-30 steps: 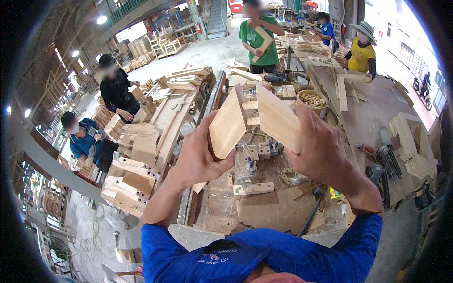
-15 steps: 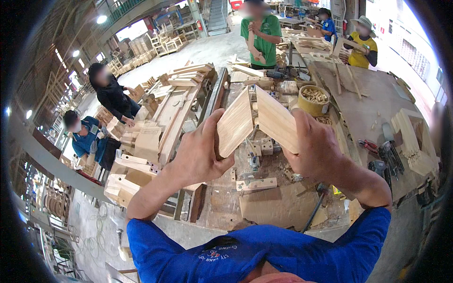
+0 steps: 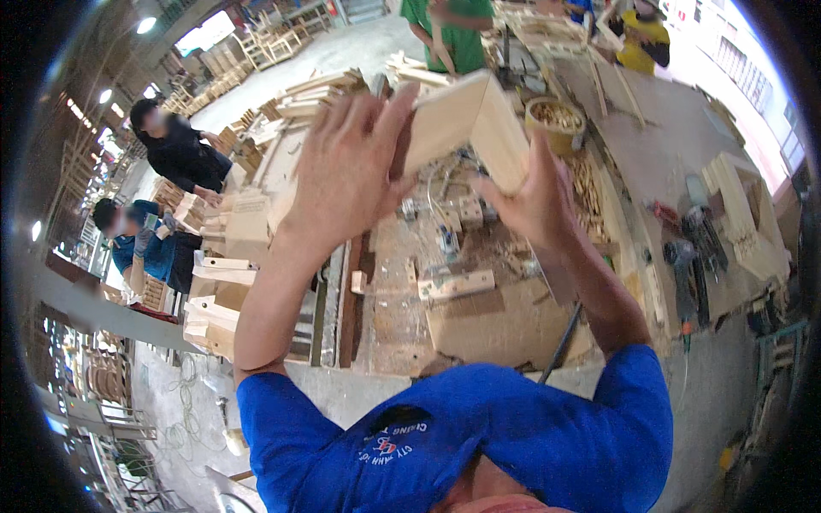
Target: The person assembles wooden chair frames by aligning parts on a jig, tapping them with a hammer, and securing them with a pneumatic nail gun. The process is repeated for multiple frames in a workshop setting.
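Two pale wooden boards meet in an angled corner above the bench, the left board and the right board. Their mitred ends touch along a seam at the top. My left hand lies against the outer end of the left board, fingers stretched and spread, and hides that end. Around the lower end of the right board, my right hand is closed, its thumb toward the inner side. Below them on the bench sit a small metal clamp fitting and a drilled wooden strip.
A yellow tub of wooden dowels stands beyond my right hand. Power tools and a wooden frame lie at the right. Wood pieces are piled at the left. Co-workers stand at the left and far side, one in green.
The gap between the two boards has closed at the corner. Both hands have moved, and the left has gone from gripping its board to spread fingers against it. The view has shifted.
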### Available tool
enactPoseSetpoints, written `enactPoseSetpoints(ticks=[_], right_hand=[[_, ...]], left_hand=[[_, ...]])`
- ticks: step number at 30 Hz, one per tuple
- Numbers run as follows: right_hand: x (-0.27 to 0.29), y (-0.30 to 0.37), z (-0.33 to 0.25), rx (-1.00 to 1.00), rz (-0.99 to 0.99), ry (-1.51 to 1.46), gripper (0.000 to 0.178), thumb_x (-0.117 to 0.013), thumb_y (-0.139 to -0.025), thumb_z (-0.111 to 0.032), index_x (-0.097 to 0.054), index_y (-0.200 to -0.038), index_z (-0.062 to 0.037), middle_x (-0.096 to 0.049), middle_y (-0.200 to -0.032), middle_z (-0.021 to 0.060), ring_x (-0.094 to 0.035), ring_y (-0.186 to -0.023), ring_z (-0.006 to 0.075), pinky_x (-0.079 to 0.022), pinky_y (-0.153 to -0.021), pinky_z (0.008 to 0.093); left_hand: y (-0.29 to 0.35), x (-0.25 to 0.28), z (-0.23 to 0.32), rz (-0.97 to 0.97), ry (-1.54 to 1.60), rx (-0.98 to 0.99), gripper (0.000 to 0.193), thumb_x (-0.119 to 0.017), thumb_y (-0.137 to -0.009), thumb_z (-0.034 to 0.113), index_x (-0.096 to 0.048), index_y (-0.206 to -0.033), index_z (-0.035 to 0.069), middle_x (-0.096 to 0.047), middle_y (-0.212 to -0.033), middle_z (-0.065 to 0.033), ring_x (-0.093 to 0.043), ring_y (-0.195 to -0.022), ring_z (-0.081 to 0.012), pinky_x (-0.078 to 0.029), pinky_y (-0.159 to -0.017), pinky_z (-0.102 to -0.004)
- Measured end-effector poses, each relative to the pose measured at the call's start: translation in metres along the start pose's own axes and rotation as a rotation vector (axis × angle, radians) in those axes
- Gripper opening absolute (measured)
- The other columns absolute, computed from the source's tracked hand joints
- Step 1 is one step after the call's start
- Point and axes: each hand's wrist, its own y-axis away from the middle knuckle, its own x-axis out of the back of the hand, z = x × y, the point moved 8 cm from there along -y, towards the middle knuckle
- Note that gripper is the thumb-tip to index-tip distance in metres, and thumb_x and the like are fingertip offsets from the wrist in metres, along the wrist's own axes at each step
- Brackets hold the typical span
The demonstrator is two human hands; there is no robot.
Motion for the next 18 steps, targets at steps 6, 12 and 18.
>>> enactPoseSetpoints(ticks=[6, 12, 18], right_hand=[[-0.043, 0.036, 0.129, -0.508, 0.319, -0.398, 0.071, -0.089, -0.082, -0.025, -0.048, -0.134, 0.0003, -0.068, -0.110, 0.0108, -0.067, -0.094, 0.0212, -0.056, -0.085, 0.0386], [-0.135, 0.163, 0.222, -1.174, 0.686, -0.779, 0.070, -0.088, -0.081, -0.021, -0.047, -0.131, 0.0058, -0.059, -0.125, 0.0166, -0.059, -0.112, 0.0234, -0.050, -0.095, 0.0389], [-0.171, 0.256, 0.262, -1.401, 0.520, -0.709, 0.064, -0.085, -0.084, -0.024, -0.048, -0.129, 0.0029, -0.064, -0.112, 0.0148, -0.063, -0.094, 0.0217, -0.056, -0.079, 0.0392]], left_hand=[[0.056, -0.067, 0.039, 0.215, 0.319, 0.053, 0.072, -0.086, -0.080, 0.030, -0.055, -0.142, 0.010, -0.059, -0.130, -0.0177, -0.056, -0.122, -0.0382, -0.044, -0.103, -0.0492], [0.174, -0.235, 0.112, -0.446, 0.499, 0.236, 0.064, -0.080, -0.083, 0.034, -0.056, -0.136, 0.007, -0.062, -0.106, -0.0209, -0.063, -0.102, -0.0421, -0.051, -0.089, -0.0493], [0.214, -0.311, 0.112, -0.709, 0.642, 0.213, 0.063, -0.074, -0.085, 0.032, -0.054, -0.140, 0.009, -0.067, -0.110, -0.0207, -0.067, -0.097, -0.0441, -0.054, -0.086, -0.0514]])
